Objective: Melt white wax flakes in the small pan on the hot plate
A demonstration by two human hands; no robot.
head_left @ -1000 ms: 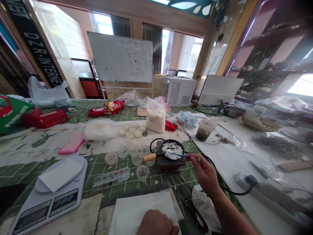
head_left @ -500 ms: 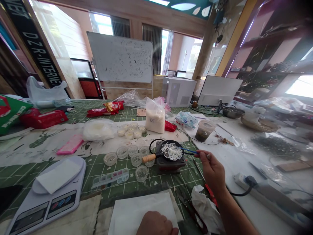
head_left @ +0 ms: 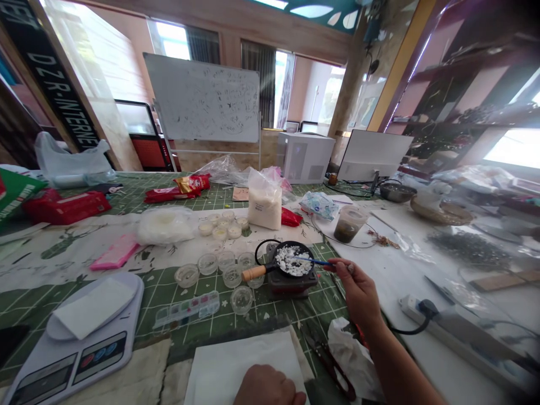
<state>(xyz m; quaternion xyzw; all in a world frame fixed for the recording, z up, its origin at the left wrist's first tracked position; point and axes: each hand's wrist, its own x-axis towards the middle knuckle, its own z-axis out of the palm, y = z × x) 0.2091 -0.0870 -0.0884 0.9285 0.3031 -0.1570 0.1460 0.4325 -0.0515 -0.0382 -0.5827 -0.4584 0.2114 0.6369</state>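
- The left hand (head_left: pixel 268 387) rests on the white paper (head_left: pixel 219 365) at the near edge, fingers curled under; I cannot tell whether it grips anything.
- Right of the paper lie dark-handled scissors (head_left: pixel 333 367), with crumpled white tissue (head_left: pixel 352 351) just beside them.
- On the left sits a white digital scale (head_left: pixel 134 315), a folded white sheet (head_left: pixel 95 308) lying on its plate.
- The right hand (head_left: pixel 358 287) pinches a thin blue stick (head_left: pixel 316 261) between thumb and fingers, its far end pointing left over the pan.
- The small black pan (head_left: pixel 307 270) stands on a dark heater block (head_left: pixel 289 289), its wooden handle (head_left: pixel 253 273) pointing left; white pieces (head_left: pixel 289 259) cover most of its bottom.
- Left of the pan are a clear compartment box (head_left: pixel 188 309) and a group of clear round dishes (head_left: pixel 242 302).
- Beyond them stand small filled dishes (head_left: pixel 220 233) and an upright bag of pale grains (head_left: pixel 265 208).
- Farther back are a white computer case (head_left: pixel 306 160), a monitor (head_left: pixel 373 157) and a written-on whiteboard (head_left: pixel 202 104).
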